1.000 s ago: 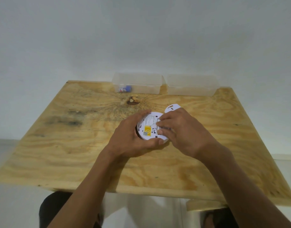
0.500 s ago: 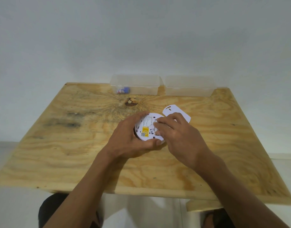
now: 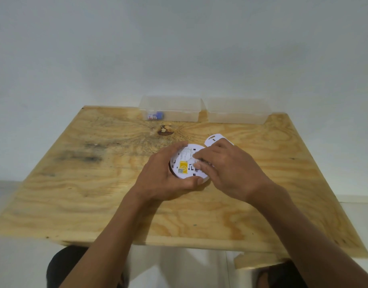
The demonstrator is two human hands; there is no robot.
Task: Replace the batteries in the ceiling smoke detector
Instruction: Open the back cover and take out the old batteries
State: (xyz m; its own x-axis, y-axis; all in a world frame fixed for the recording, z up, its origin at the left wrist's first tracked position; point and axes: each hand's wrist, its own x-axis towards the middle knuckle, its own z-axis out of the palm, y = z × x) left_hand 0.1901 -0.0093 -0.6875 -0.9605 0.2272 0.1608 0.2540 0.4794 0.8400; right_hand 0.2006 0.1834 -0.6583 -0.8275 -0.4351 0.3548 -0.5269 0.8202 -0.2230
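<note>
A round white smoke detector point(image 3: 185, 163) lies back side up on the wooden table point(image 3: 95, 194), showing a yellow label and small black slots. My left hand point(image 3: 164, 179) wraps around its left and near rim, gripping it. My right hand point(image 3: 226, 169) rests over the detector's right half with fingertips pressed on its back face; whether it holds anything is hidden. A flat white mounting plate point(image 3: 213, 139) lies just behind the detector, partly covered by my right hand.
Two clear plastic boxes stand at the table's far edge against the wall: the left box point(image 3: 172, 110) holds a small blue and white battery point(image 3: 156, 116), the right box point(image 3: 237, 112) looks empty. A dark knot point(image 3: 165, 130) marks the wood.
My right hand shifted slightly over the detector's back, first uncovering more of the mounting plate and then covering part of it again. My left hand kept its grip on the rim.
</note>
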